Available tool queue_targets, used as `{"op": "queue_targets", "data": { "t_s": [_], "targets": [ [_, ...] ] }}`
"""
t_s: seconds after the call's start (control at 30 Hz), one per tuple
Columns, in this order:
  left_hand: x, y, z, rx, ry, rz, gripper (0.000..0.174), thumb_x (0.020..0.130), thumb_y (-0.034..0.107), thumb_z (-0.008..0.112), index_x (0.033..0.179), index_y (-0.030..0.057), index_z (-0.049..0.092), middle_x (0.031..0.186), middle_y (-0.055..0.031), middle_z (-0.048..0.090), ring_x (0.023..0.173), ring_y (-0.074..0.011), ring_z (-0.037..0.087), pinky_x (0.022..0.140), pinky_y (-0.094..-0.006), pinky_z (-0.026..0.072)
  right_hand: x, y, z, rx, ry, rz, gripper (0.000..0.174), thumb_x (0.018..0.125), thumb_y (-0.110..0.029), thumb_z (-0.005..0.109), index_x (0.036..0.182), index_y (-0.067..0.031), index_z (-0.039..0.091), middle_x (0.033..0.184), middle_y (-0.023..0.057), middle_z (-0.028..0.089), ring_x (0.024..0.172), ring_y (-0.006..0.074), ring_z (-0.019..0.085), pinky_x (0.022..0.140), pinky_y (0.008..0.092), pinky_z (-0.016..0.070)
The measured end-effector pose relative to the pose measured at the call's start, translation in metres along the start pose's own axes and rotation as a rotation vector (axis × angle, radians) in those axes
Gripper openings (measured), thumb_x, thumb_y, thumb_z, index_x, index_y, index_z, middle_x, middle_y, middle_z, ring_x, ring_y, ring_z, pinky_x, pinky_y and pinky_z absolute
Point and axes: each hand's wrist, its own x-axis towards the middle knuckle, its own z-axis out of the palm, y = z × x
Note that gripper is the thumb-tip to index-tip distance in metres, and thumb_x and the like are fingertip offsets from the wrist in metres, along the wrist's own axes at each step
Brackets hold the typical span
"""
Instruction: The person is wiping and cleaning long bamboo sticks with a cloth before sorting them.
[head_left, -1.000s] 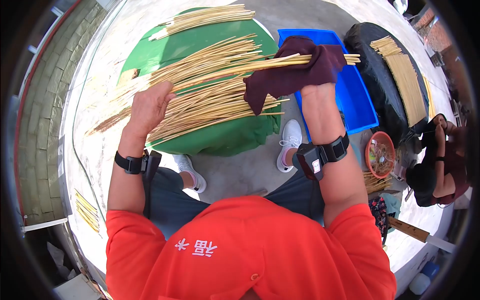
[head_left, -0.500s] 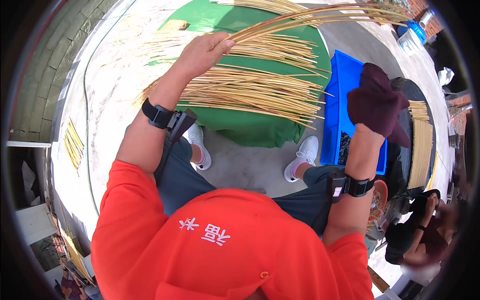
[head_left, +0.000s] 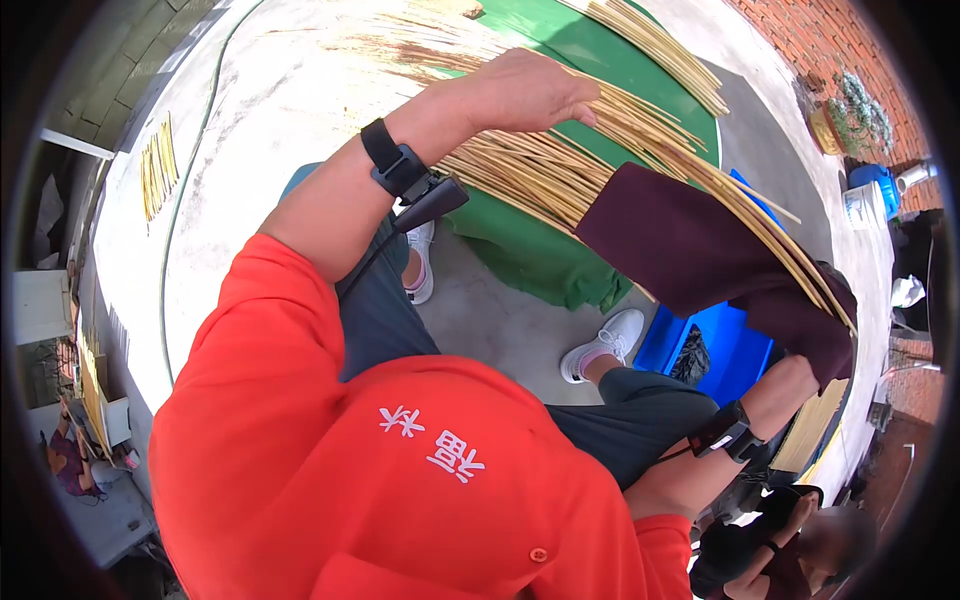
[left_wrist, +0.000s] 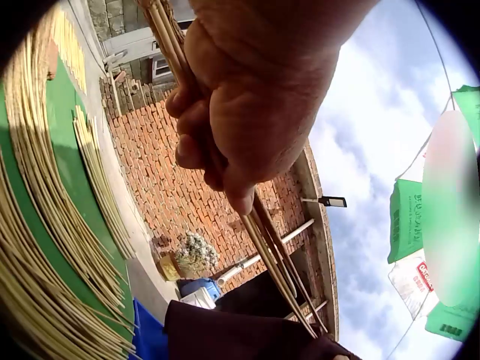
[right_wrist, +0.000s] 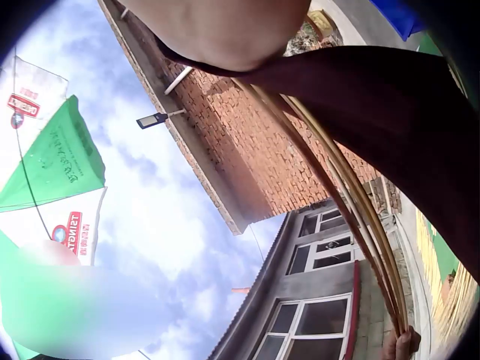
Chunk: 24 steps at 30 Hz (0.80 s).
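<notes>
In the left wrist view my left hand [left_wrist: 255, 97] has its fingers curled round a few thin sticks [left_wrist: 271, 247]. The head view shows the left hand [head_left: 530, 92] above the green-covered table [head_left: 540, 260], the sticks [head_left: 750, 208] bending down to the right. Their far end meets a dark maroon cloth [head_left: 690, 240] at my right hand, which the cloth covers; only the wrist shows. In the right wrist view the sticks [right_wrist: 356, 199] run out from under the cloth [right_wrist: 375, 97], near the heel of the right hand [right_wrist: 225, 26].
Rows of loose sticks [head_left: 530, 170] lie on the green cover. A blue tray [head_left: 735, 350] stands on the ground by the right arm, with a mat [head_left: 808, 425] beyond it. A person [head_left: 765, 550] sits at lower right. A hose [head_left: 185, 200] lies at left.
The left hand has moved right with the sticks. The cloth-covered right hand has gone from the sticks' end, out to the right and lower, and now meets their far end again; the view has turned.
</notes>
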Motion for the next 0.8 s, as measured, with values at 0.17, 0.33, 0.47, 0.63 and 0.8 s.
{"op": "queue_targets", "data": {
  "t_s": [0.17,0.33,0.47,0.63,0.8],
  "targets": [
    [-0.011,-0.055,0.014,0.182,0.035,-0.269,0.034,0.086,0.045,0.040,0.088,0.0117,0.050,0.065,-0.0131,0.056,0.068,-0.0342,0.055,0.059,-0.0446,0.0414,-0.008,-0.017,-0.040,0.312,-0.062,-0.011,0.037,0.088,-0.025,0.039,0.110,0.0054,0.043,0.079,0.0101,0.059,0.066,0.0178,0.059,0.059,0.0247,0.0487],
    [-0.003,-0.049,0.082,0.049,-0.115,-0.329,0.035,0.080,0.041,0.053,0.097,0.0101,0.051,0.072,-0.0141,0.059,0.076,-0.0343,0.056,0.064,-0.0441,0.0435,0.030,-0.010,-0.052,0.415,-0.307,0.131,0.040,0.091,-0.024,0.036,0.113,0.0082,0.041,0.075,0.0127,0.061,0.061,0.0196,0.061,0.055,0.0248,0.0508],
    [-0.018,-0.043,0.125,0.057,-0.269,-0.308,0.033,0.075,0.036,0.061,0.090,0.0081,0.054,0.075,-0.0143,0.061,0.077,-0.0315,0.059,0.065,-0.0430,0.0458,0.039,0.049,-0.027,0.935,-1.025,0.529,0.036,0.092,-0.019,0.036,0.114,0.0089,0.037,0.071,0.0190,0.061,0.058,0.0239,0.063,0.049,0.0260,0.0519],
    [-0.027,-0.060,0.158,0.081,-0.437,-0.374,0.027,0.070,0.026,0.065,0.087,0.0071,0.057,0.077,-0.0133,0.062,0.079,-0.0309,0.059,0.068,-0.0416,0.0460,-0.080,0.063,-0.009,-0.263,-0.370,0.790,0.027,0.088,-0.014,0.042,0.107,0.0033,0.051,0.086,0.0176,0.062,0.075,0.0224,0.063,0.061,0.0280,0.0507],
    [-0.034,-0.076,0.181,0.126,-0.380,-0.329,0.022,0.069,0.023,0.063,0.083,0.0085,0.056,0.076,-0.0133,0.060,0.077,-0.0309,0.059,0.066,-0.0414,0.0462,-0.070,0.068,0.023,-0.079,-0.451,1.030,0.025,0.086,-0.014,0.047,0.104,0.0014,0.053,0.087,0.0108,0.061,0.075,0.0159,0.058,0.063,0.0244,0.0469]
  ]
}}
